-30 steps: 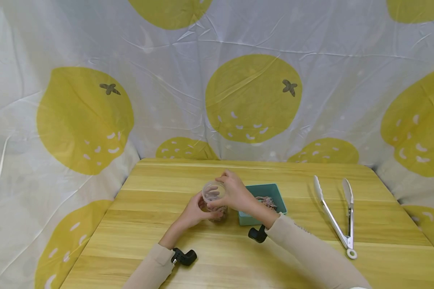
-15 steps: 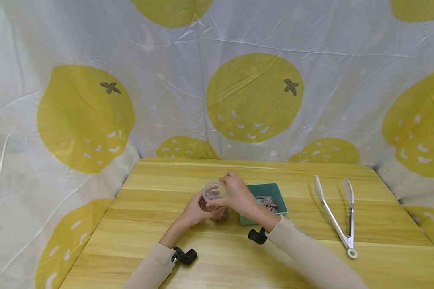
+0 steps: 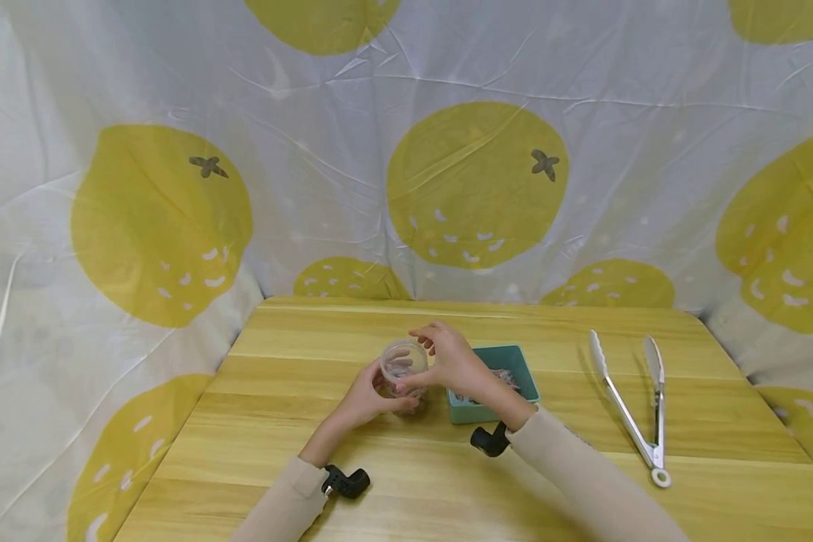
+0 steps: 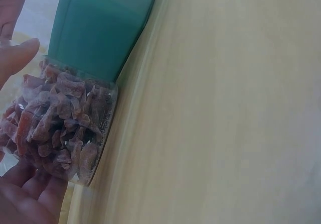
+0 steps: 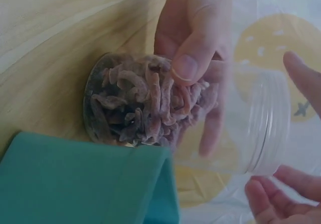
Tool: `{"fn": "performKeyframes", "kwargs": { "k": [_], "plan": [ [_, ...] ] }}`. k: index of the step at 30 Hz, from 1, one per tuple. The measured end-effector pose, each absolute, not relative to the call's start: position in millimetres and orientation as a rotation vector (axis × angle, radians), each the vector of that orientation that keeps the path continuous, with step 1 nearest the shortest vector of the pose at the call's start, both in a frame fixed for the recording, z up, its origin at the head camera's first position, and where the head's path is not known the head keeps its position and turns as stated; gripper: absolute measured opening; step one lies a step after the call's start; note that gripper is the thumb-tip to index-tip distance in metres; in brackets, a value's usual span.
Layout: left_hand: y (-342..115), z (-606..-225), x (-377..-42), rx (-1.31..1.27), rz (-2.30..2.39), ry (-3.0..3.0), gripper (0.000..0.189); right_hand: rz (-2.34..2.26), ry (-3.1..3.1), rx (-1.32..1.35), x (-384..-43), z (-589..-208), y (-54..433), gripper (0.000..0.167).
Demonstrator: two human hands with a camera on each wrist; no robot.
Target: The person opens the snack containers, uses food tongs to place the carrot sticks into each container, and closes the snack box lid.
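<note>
A clear plastic jar [image 3: 403,363], its lower part filled with brownish, dusted dried strips [image 5: 155,103], stands upright on the table. My left hand [image 3: 366,395] grips the jar around its side, with the thumb across the front. At the ridged mouth my right hand [image 3: 457,369] is spread, thumb by the near rim and fingers raised off the far side. In the right wrist view, its fingertips [image 5: 258,194] lie at or beside the rim. I cannot tell whether a clear lid covers the mouth. The right forearm partly hides a teal box [image 3: 470,412] holding more strips.
Silver tongs [image 3: 626,421] with white-tipped arms lie spread on the right of the wooden table [image 3: 406,489]. A lemon-print curtain [image 3: 474,188] hangs behind and along both sides.
The right hand's fingers have come off the jar's rim, and that hand and wrist have shifted slightly right. My left hand keeps its hold on the jar.
</note>
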State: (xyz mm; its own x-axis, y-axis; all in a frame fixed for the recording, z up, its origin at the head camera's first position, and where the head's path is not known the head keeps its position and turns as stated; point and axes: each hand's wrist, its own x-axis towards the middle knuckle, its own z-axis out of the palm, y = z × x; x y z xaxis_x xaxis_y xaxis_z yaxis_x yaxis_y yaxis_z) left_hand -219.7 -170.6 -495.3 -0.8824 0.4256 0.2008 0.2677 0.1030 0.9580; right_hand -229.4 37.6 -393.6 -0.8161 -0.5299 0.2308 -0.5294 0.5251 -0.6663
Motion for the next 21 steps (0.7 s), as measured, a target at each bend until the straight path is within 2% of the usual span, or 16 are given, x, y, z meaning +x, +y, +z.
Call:
{"fn": "performKeyframes", "kwargs": {
  "k": [6, 16, 21],
  "plan": [
    [-171, -496, -220, 0.729, 1.889, 2.246, 0.079, -1.358, 2.546, -1.045, -239, -400, 40, 0.086],
    [-170, -498, -218, 0.670, 1.867, 2.288, 0.081, -1.409, 2.469, -1.027, -242, -408, 40, 0.072],
    [-171, -498, -219, 0.675, 1.880, 2.272, 0.080, -1.425, 2.550, -0.986, -239, -411, 37, 0.071]
  ]
}}
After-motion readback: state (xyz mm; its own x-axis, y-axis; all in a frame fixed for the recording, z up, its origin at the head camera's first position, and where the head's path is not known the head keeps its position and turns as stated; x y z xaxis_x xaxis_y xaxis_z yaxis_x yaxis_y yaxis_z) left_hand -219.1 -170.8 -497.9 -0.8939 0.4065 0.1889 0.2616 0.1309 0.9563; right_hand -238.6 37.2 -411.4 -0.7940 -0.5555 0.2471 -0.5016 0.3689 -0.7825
